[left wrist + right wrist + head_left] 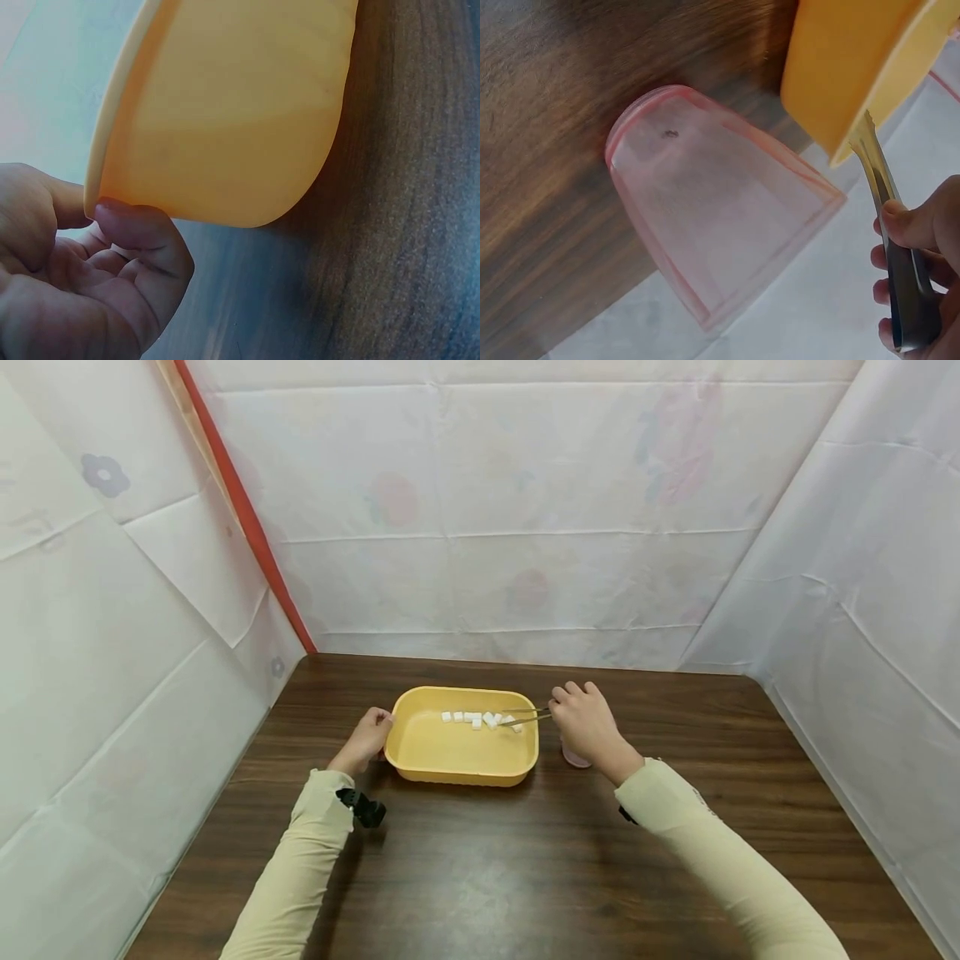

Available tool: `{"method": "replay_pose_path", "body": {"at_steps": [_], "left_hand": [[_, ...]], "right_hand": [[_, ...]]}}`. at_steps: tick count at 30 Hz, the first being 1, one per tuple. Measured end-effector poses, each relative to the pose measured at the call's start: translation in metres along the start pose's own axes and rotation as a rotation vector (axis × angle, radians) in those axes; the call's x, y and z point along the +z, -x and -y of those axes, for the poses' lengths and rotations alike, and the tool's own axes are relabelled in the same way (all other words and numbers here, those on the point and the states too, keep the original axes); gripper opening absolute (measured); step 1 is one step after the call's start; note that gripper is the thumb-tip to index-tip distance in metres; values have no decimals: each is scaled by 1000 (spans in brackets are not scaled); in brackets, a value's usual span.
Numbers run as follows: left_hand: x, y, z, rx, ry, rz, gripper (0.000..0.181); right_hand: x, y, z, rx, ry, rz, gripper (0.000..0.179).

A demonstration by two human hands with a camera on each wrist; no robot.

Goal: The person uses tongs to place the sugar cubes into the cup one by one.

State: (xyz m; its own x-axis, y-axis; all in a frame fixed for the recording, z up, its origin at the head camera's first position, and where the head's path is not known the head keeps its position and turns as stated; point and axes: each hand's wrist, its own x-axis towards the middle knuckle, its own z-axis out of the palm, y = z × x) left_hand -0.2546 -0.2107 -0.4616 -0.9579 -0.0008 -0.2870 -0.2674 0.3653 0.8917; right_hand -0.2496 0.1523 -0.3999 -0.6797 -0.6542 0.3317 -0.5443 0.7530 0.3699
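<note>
A yellow tray (pixel 450 760) stands on the table with several small white cubes (pixel 477 723) along its far half. My left hand (pixel 367 735) pinches the rim at the tray's left end, thumb on one side and a finger on the other, as the left wrist view shows. Metal tongs (pixel 881 176) are gripped in my right hand (pixel 587 720), their tips reaching over the right rim among the cubes. Below that hand, a clear pink cup (pixel 720 202) stands on the table beside the tray, mostly hidden by the hand in the head view.
The dark wood table (pixel 480 868) is bounded by white patterned sheeting (pixel 487 510) at the back and both sides. A red strip (pixel 247 518) runs down the back left corner. A black wrist device (pixel 363 807) sits at the left cuff.
</note>
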Motion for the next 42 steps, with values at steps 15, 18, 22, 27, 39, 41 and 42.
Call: {"method": "replay_pose_path", "body": {"at_steps": [15, 18, 22, 27, 39, 41, 42], "left_hand": [[1, -1, 0, -7, 8, -6, 33], [0, -1, 0, -9, 11, -5, 33], [0, -2, 1, -13, 11, -8, 33], [1, -3, 3, -17, 11, -10, 32], [0, -2, 3, 8, 31, 15, 33], [0, -2, 3, 8, 32, 15, 33], [0, -2, 3, 5, 34, 13, 33]], "right_hand": [[15, -12, 3, -2, 31, 30, 18], [14, -13, 4, 3, 31, 26, 14], [16, -14, 5, 15, 10, 46, 11], [19, -14, 8, 29, -5, 65, 11], [18, -14, 10, 39, -20, 57, 10], [17, -13, 9, 37, -19, 46, 10], [16, -13, 9, 37, -18, 42, 10]]}}
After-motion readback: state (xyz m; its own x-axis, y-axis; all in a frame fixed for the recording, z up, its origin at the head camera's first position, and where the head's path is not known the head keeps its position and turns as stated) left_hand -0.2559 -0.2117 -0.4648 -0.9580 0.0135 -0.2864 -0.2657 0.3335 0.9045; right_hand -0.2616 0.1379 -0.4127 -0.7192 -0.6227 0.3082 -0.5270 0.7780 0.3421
